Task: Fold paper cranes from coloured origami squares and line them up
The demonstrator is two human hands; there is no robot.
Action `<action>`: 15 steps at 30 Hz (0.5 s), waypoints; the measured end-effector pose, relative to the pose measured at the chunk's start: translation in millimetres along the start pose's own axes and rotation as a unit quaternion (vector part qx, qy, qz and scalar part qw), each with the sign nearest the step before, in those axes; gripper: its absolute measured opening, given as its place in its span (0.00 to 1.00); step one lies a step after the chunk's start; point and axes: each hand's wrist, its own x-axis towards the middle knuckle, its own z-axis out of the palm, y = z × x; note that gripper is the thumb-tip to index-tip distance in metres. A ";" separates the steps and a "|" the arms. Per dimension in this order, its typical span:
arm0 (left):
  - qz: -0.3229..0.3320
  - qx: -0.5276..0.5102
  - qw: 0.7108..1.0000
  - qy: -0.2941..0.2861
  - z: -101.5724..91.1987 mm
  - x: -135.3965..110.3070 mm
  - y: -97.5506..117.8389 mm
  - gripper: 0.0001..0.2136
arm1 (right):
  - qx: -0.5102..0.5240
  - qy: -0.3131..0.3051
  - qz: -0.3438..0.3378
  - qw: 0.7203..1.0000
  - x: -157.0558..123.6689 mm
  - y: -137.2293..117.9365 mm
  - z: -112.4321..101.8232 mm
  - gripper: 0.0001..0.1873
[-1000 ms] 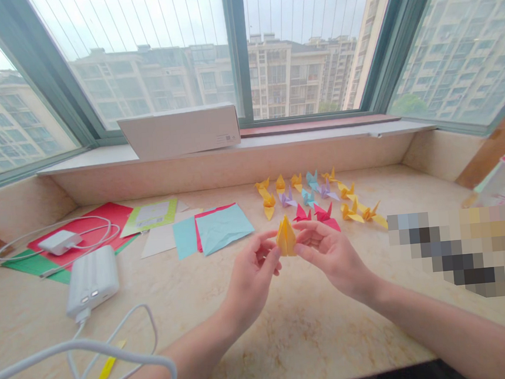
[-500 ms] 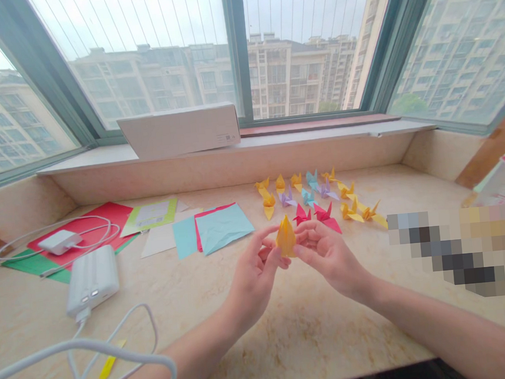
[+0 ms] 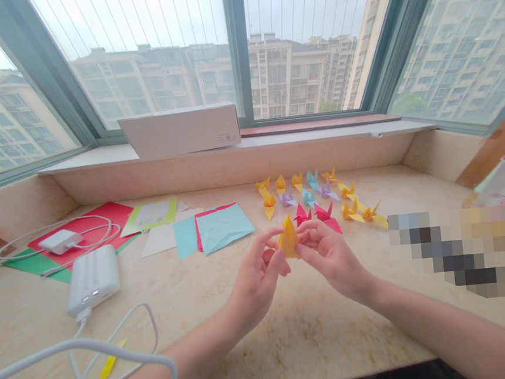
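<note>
A folded yellow origami paper (image 3: 289, 239), pointed at the top and partly creased, stands upright between my hands above the counter. My left hand (image 3: 256, 274) has its thumb and index finger at the paper's left edge. With thumb and bent fingers, my right hand (image 3: 336, 259) pinches the lower right side. Just behind the right fingers rest red paper cranes (image 3: 324, 211). Farther back stand several yellow cranes (image 3: 269, 203), purple cranes (image 3: 327, 190) and light blue cranes (image 3: 308, 197).
Light blue paper sheets (image 3: 224, 227) lie left of my hands, beside a green-edged packet (image 3: 151, 215) and red paper (image 3: 113, 216). A white power bank (image 3: 93, 280) with a looping white cable (image 3: 116, 345) is at left. A white box (image 3: 181, 131) stands on the sill.
The yellow paper has turned slightly and shifted a little to the right between my fingers. My left thumb has moved slightly. The cranes and sheets stay where they were.
</note>
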 end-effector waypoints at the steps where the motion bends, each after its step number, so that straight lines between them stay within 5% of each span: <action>1: -0.001 0.007 1.000 0.001 -0.4 0.4 0.2 0.14 | -0.001 -0.002 0.000 1.000 -0.1 0.0 -0.1 0.13; 15: -0.006 0.009 1.000 -0.015 -1.5 4.7 -3.3 0.14 | -0.031 -0.024 0.000 0.999 -1.0 1.7 -1.6 0.10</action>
